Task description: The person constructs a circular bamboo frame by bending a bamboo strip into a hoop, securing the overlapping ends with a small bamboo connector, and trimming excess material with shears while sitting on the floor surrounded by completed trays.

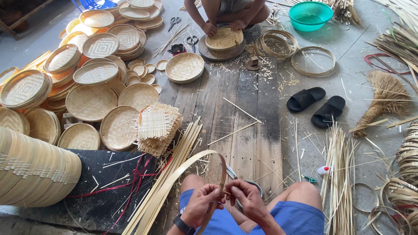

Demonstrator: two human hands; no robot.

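2 hands pinching a bent bamboo strip (204, 157), left hand (201, 204) and right hand (244, 198) both clenched on it, woven trays (89, 102) stacked left, sandals (317, 105) right

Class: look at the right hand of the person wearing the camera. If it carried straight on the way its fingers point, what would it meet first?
The right hand points left, toward the left hand. It would almost at once meet the bent bamboo strip and the left hand's fingertips, which look nearly touching already.

Co-worker (228, 11) cut off above shoulders; bamboo strip (174, 178) end runs off bottom edge.
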